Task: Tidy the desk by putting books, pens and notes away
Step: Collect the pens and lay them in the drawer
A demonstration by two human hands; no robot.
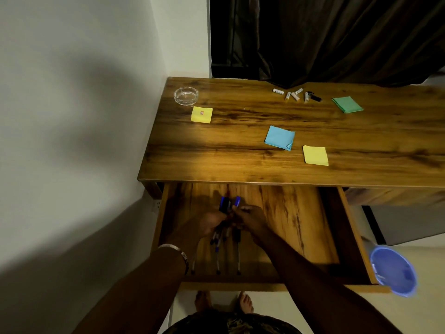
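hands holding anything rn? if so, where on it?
Both: left hand and right hand grip a bunch of pens around mid-length, over the open drawer; blue caps stick out above the fingers.

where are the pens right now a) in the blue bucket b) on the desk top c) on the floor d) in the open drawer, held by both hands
d: both hands, left and right, hold the pens over the open drawer; only sticky notes and batteries lie on the desk.
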